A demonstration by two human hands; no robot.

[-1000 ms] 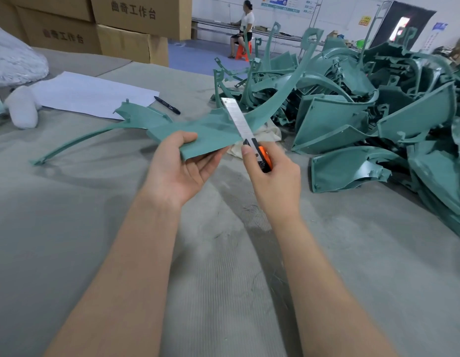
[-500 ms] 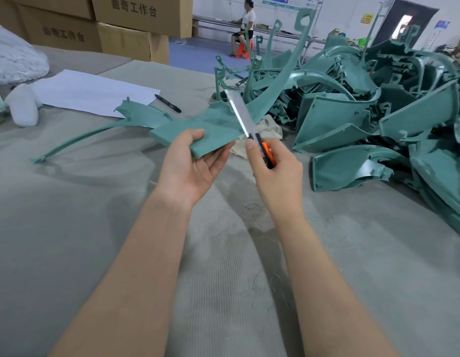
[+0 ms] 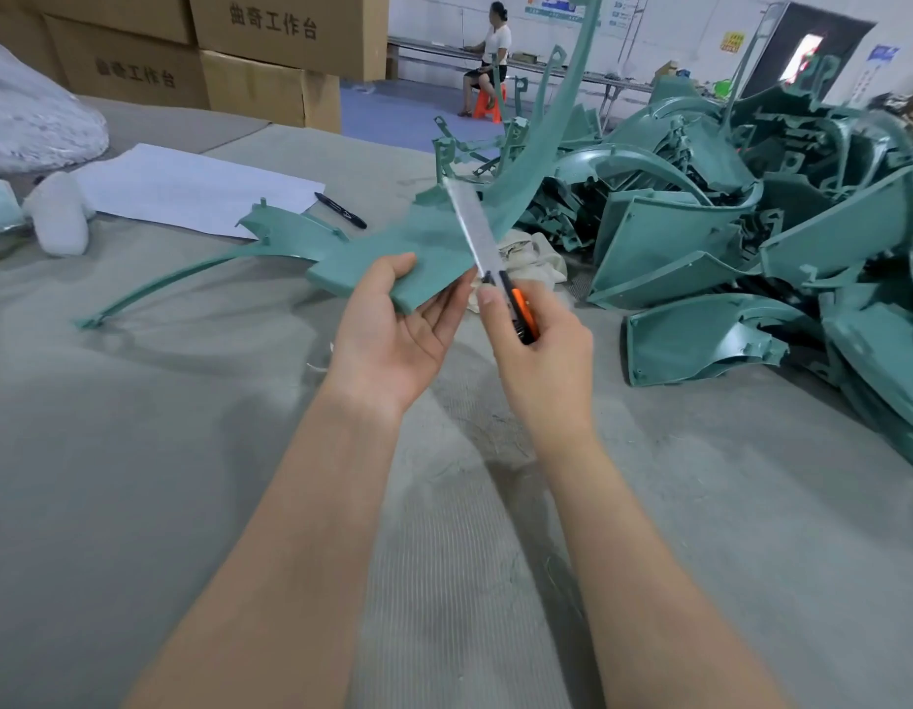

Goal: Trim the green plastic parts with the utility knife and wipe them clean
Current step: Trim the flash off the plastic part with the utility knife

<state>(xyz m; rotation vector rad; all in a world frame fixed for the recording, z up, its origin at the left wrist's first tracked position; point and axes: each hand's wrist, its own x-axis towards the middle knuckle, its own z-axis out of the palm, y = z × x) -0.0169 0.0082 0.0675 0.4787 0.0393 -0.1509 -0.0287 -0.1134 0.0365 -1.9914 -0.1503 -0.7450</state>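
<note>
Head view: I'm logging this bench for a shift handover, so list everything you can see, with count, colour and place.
held part: one, green, above the table, in the left hand
utility knife: one, orange-black handle, silver blade out, blade at the held part's edge
loose part: one, green, on the table left of the held part
pile of parts: too many to count, green, table's right side
cloth: one, off-white, beside the pile
paper: one, white, table's far left
pen: one, black, beside the paper
boxes: several, brown, behind the table
seated person: one, background, on an orange stool
table: one, grey
left hand: grips the held part
right hand: grips the utility knife
</note>
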